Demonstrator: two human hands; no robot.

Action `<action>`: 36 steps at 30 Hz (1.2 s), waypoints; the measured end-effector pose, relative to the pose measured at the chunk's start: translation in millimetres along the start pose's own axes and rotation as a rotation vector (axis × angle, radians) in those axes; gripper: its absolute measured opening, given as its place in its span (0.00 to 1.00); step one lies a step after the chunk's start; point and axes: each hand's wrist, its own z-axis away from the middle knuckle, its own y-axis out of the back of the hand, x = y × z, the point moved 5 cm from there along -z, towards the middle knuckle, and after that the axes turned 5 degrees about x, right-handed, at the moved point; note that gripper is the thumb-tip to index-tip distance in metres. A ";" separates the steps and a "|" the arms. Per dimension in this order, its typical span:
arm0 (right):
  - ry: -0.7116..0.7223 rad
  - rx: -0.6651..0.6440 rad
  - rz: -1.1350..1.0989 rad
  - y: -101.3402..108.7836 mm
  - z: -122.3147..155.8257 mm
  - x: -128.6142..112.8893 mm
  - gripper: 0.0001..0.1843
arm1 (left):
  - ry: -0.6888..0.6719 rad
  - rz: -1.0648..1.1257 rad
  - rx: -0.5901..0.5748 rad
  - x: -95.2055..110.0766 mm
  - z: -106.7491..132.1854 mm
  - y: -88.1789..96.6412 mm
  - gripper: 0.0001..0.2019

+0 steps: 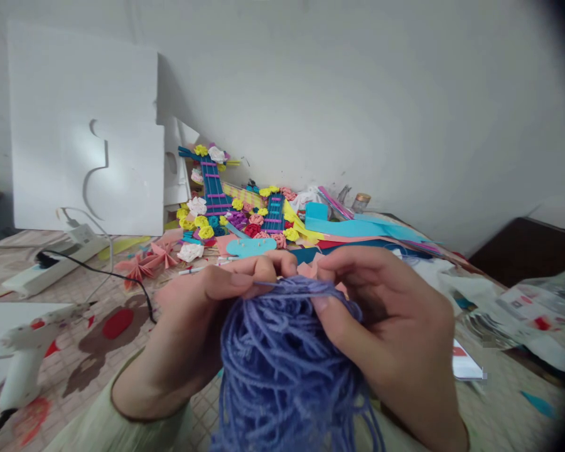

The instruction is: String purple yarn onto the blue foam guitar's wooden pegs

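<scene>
Both my hands hold a loose bundle of lavender-blue yarn (282, 358) close to the camera, above a patterned table (98, 333). My left hand (202, 320) pinches a strand at the top of the bundle between thumb and forefinger. My right hand (386, 320) grips the bundle's right side, thumb pressed into the yarn. The yarn's loose ends hang down out of the bottom of the frame.
A white glue gun (23, 358) lies at the left, with a power strip (51, 260) and black cable behind it. Paper flowers and blue stick ladders (216, 201) pile up by the wall, beside coloured paper sheets (358, 229). White foam boards (85, 138) lean at the back left.
</scene>
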 end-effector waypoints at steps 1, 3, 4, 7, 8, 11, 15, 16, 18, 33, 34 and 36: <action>-0.008 -0.009 -0.012 -0.2 -0.3 -0.1 0.15 | 0.072 0.149 -0.036 -4.1 0.2 -0.9 0.12; -0.025 -0.026 -0.032 -0.5 -0.9 0.2 0.14 | 0.216 0.405 -0.078 -10.8 0.8 -2.3 0.11; -0.033 -0.033 -0.040 -0.6 -1.2 0.5 0.14 | 0.250 0.454 -0.074 -12.2 0.9 -1.8 0.11; -0.063 -0.054 -0.073 -1.0 -2.1 1.4 0.14 | 0.298 0.471 -0.060 -13.3 1.2 -0.5 0.11; -0.076 -0.062 -0.091 -1.1 -2.4 1.8 0.14 | 0.306 0.468 -0.052 -13.2 1.4 0.0 0.11; -0.116 -0.094 -0.163 -2.0 -3.4 2.8 0.12 | 0.315 0.465 -0.043 -13.7 2.6 1.4 0.09; -0.168 -0.138 -0.262 -3.8 -3.9 5.7 0.12 | 0.271 0.476 -0.081 -14.0 3.8 2.4 0.08; -0.183 -0.144 -0.284 -4.1 -3.9 7.0 0.12 | 0.259 0.495 -0.079 -13.8 4.1 3.0 0.08; -0.210 -0.151 -0.323 -4.2 -3.8 9.6 0.12 | 0.233 0.523 -0.078 -12.8 4.7 4.0 0.07; -0.051 -0.105 -0.133 -0.8 -5.3 5.2 0.16 | -0.317 -0.474 0.167 5.5 6.2 20.1 0.11; -0.048 -0.104 -0.127 -1.2 -5.0 5.3 0.15 | -0.312 -0.382 0.213 5.2 6.4 21.4 0.11; -0.048 -0.103 -0.118 -1.8 -4.4 6.0 0.14 | -0.243 -0.145 0.288 3.3 5.5 23.6 0.12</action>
